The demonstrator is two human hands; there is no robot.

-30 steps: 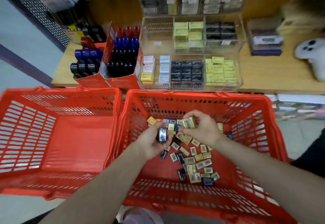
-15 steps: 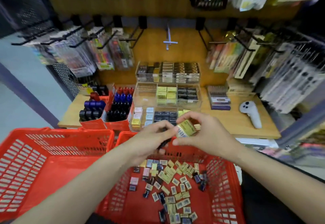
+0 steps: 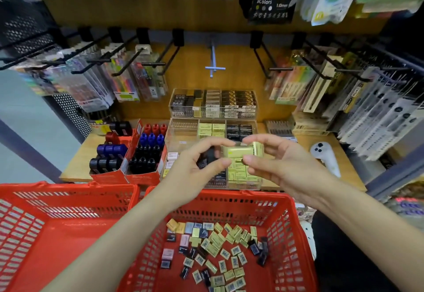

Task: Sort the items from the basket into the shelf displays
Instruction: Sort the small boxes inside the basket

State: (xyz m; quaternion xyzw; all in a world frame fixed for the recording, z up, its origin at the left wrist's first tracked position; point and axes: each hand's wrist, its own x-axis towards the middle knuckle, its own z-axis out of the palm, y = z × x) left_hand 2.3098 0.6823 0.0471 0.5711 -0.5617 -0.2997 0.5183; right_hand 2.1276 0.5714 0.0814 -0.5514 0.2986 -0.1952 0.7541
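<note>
both hands are up over the shelf, in front of the clear display cases. the right hand (image 3: 273,165) pinches a small stack of yellow boxes (image 3: 243,151) between thumb below and curled fingers above, with 1 box at the right end of the stack standing on edge. the left hand (image 3: 197,167) has its fingers curled round a dark box (image 3: 207,159), mostly tucked into the palm, and its fingertips touch the left end of the yellow stack. right behind the hands sits the lower display case (image 3: 257,183), where a column of matching yellow boxes shows beside dark ones. behind that, the middle display case (image 3: 183,128) holds yellow and black boxes with its left compartment bare, and the top display case (image 3: 174,105) is packed with dark and pale boxes. down at the bottom, the red basket (image 3: 296,234) still holds a loose scatter of small boxes (image 3: 220,252), mostly yellow, a few dark, a couple pink, lying flat on its floor. a 2nd red basket (image 3: 57,223) sits just beside it on the left. on the wooden shelf (image 3: 75,167), red cartons (image 3: 137,172) hold blue, black and red items, and a white controller (image 3: 324,154) lies well off to the right.
</note>
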